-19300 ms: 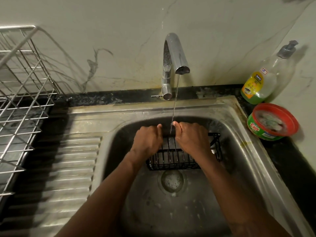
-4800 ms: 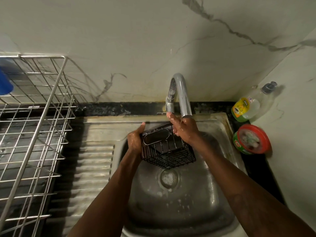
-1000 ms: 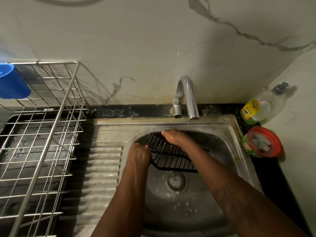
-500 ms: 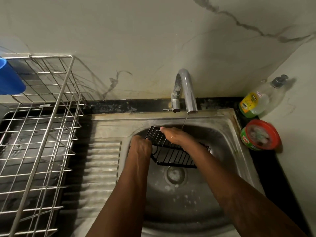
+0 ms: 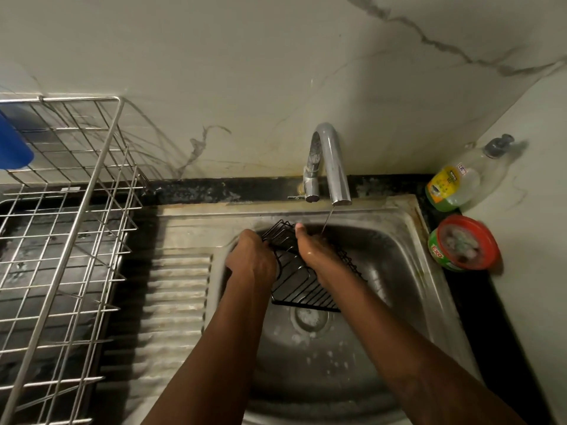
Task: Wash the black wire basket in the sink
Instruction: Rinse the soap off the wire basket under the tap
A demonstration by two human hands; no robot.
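The black wire basket (image 5: 299, 286) is held tilted over the steel sink (image 5: 408, 271), above the drain. My left hand (image 5: 251, 259) grips its left edge with curled fingers. My right hand (image 5: 316, 250) lies flat on the basket's wires, fingers straight and wet. A thin stream of water falls from the chrome tap (image 5: 333, 167) just behind my right hand. Part of the basket is hidden under both hands.
A steel dish rack (image 5: 70, 228) stands at the left with a blue cup (image 5: 12, 145) in it. The ribbed drainboard (image 5: 175, 302) lies between rack and sink. A dish soap bottle (image 5: 460, 182) and a red-rimmed green tub (image 5: 463, 243) sit at the right.
Over the last second the basket stays tilted in the sink; my right hand has slid a little along its wires. Earlier the basket was held upright under the tap.
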